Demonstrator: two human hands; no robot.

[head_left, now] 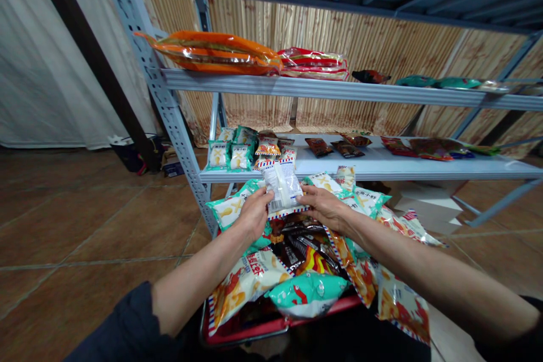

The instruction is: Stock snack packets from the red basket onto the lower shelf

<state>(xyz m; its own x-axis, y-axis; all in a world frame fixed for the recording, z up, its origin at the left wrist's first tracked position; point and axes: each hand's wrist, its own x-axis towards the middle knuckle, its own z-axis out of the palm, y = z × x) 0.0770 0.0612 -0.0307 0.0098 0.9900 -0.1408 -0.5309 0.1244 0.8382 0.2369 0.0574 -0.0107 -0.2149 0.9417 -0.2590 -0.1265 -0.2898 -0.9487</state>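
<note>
Backdrop: wood-patterned curtain [263, 20] is hanging beyond the grip, behind a metal rack [172, 121].
Hands: left hand [254, 215] and right hand [326, 206] are both touching the white snack bag [283, 181], so neither is lying nearer; they are pinching its opposite side edges, toward its close end.
Bag's long axis: appears to be running away from the grip toward the lower shelf [403, 169], its seamed back facing the wearer.
Past the bag: small packs [268, 146] are sitting on that shelf.
Below the grip: red basket [254, 331] is brimming with snack bags.
Writing: barcode [275, 204] is showing on the held bag, its print too small for reading; teal packs [219, 155], beyond and left, are showing 小鱼小虾.
</note>
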